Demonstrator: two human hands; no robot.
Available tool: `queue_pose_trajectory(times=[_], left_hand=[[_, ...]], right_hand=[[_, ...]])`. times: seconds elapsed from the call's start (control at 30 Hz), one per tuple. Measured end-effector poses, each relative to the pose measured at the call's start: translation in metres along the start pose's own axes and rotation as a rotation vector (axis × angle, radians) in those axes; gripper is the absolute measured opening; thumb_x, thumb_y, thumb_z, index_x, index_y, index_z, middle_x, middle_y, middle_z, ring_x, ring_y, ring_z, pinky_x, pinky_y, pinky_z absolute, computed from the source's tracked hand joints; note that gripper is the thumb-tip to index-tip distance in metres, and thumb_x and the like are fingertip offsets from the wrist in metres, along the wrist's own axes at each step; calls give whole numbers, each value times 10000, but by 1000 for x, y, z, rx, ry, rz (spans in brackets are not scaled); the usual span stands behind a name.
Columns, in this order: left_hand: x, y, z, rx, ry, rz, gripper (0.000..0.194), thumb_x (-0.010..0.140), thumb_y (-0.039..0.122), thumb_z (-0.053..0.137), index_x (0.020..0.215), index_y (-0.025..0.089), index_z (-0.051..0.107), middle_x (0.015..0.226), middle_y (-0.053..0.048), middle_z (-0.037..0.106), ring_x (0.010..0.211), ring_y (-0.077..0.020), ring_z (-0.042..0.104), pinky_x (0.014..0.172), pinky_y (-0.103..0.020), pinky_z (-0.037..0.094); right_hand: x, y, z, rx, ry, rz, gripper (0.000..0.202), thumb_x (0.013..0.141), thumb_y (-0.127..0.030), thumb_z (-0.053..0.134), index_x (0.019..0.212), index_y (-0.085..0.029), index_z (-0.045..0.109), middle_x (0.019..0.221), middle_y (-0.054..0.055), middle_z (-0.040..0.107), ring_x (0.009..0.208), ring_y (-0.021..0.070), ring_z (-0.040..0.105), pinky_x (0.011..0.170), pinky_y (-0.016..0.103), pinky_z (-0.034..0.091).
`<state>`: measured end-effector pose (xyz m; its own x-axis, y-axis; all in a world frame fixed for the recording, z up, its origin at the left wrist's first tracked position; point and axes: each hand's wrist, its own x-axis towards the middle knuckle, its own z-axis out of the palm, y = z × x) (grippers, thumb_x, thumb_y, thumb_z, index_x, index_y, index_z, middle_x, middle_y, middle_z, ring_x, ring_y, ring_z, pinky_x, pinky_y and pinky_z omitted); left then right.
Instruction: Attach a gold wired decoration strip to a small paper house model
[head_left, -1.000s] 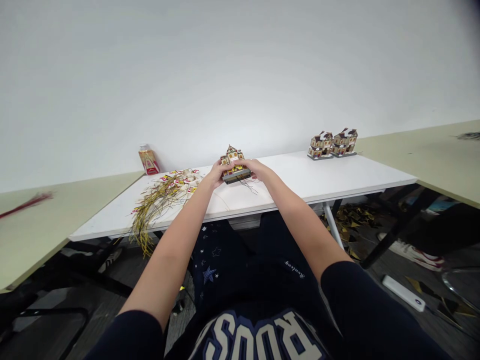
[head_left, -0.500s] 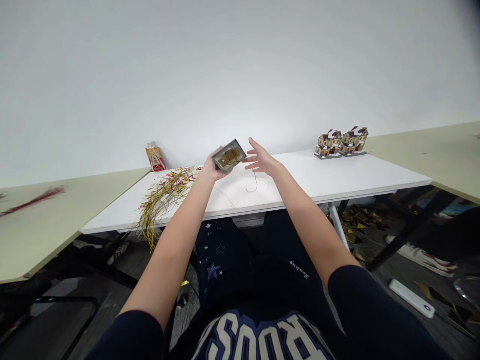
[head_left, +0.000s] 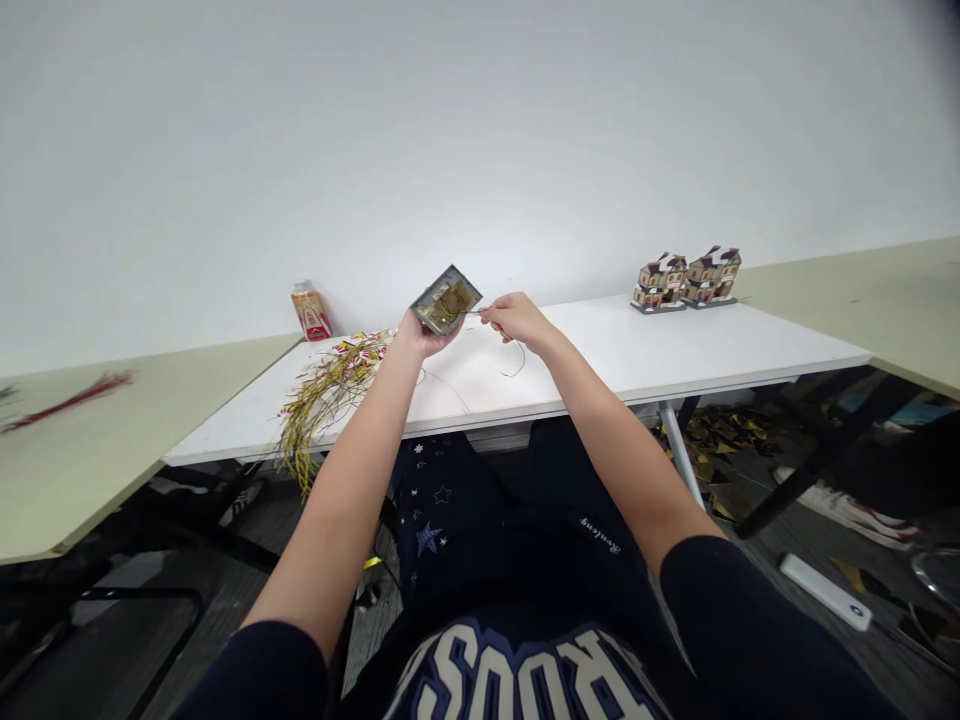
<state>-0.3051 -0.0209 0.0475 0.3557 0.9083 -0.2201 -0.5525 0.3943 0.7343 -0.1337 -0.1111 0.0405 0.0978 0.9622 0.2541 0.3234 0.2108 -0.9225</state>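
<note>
My left hand (head_left: 424,336) holds a small grey-rimmed rectangular piece (head_left: 448,299) from beneath, its hollow side with brownish parts and coiled wire facing me. Just right of it, the fingers of my right hand (head_left: 516,318) are pinched on a thin wire (head_left: 474,312) that runs from the piece. A loose curved end of wire hangs below my right hand. Both hands are above the white table (head_left: 600,350).
A bundle of yellow and dark wires (head_left: 319,400) with red-and-white bits lies at the left. Behind it stands a bottle (head_left: 310,312). Two model houses (head_left: 661,284) stand at the back right. Red wires (head_left: 75,400) lie on the left table.
My right hand has closed from spread fingers into a pinch on the wire. The held piece has shifted slightly left and up and is tilted differently.
</note>
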Motion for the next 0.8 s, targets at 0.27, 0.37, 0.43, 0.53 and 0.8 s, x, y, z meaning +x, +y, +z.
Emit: queue_pose_trajectory(times=[0.27, 0.37, 0.43, 0.53, 0.8], left_hand=[[-2, 4, -5, -19, -17, -15, 338, 926, 250, 437, 1177, 157, 642, 847, -108, 730, 739, -230, 712, 644, -353, 613], [0, 4, -7, -27, -4, -20, 326, 922, 239, 448, 1169, 157, 645, 830, -104, 728, 728, -227, 713, 646, -352, 615], [1, 4, -8, -29, -10, -28, 328, 922, 231, 448, 1174, 159, 645, 840, -105, 729, 733, -227, 715, 651, -352, 616], [3, 5, -10, -19, -8, -32, 335, 921, 224, 444, 1184, 166, 644, 860, -107, 733, 760, -233, 721, 658, -360, 620], [2, 14, -18, -41, 21, -11, 333, 904, 346, 566, 1185, 182, 632, 871, -87, 745, 825, -248, 736, 731, -386, 621]], right_hand=[[-5, -6, -7, -202, 228, -73, 256, 864, -386, 597, 734, -167, 598, 656, -2, 542, 660, 135, 504, 635, 260, 377], [-12, -10, -8, -236, 161, -27, 349, 836, -483, 638, 693, -169, 580, 631, -2, 509, 638, 138, 483, 617, 272, 353], [-15, -9, -8, -237, 80, -9, 356, 815, -476, 661, 661, -165, 580, 595, -11, 470, 609, 130, 456, 595, 273, 330], [-16, -7, -6, -228, 9, -8, 243, 796, -347, 671, 660, -154, 613, 563, -26, 445, 585, 116, 429, 584, 270, 304], [-11, -2, -13, -173, 21, 26, 142, 795, -263, 622, 722, -143, 642, 628, -4, 535, 630, 123, 471, 626, 261, 343]])
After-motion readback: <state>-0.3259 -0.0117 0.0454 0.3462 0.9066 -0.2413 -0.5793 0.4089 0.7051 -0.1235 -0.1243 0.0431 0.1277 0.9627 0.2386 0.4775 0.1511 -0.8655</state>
